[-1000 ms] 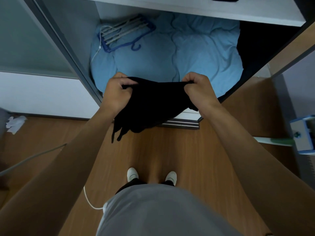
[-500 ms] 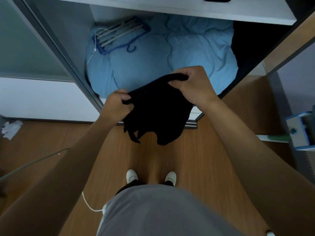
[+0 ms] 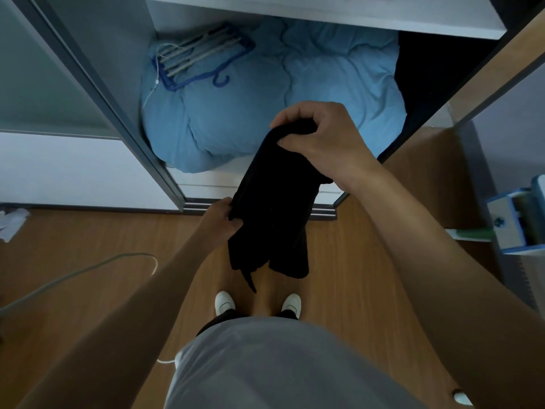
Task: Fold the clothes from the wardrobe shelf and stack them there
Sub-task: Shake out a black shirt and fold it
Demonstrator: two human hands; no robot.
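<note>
Left hand [image 3: 219, 221]: pinches the near left edge of the black garment [image 3: 274, 202].
Garment: hangs in the air over the wooden floor [image 3: 88, 246].
Right hand [image 3: 321, 137]: farther, clamped on its top end.
Wardrobe shelf [image 3: 324, 16]: far, above a blue duvet [image 3: 265, 98].

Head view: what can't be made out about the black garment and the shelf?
- The black garment: too dark in the head view to tell its type or folds.
- Its top: covered by the right hand; the left hand hides a side edge.
- The shelf: cut off by the top edge, any stack unseen.
</note>
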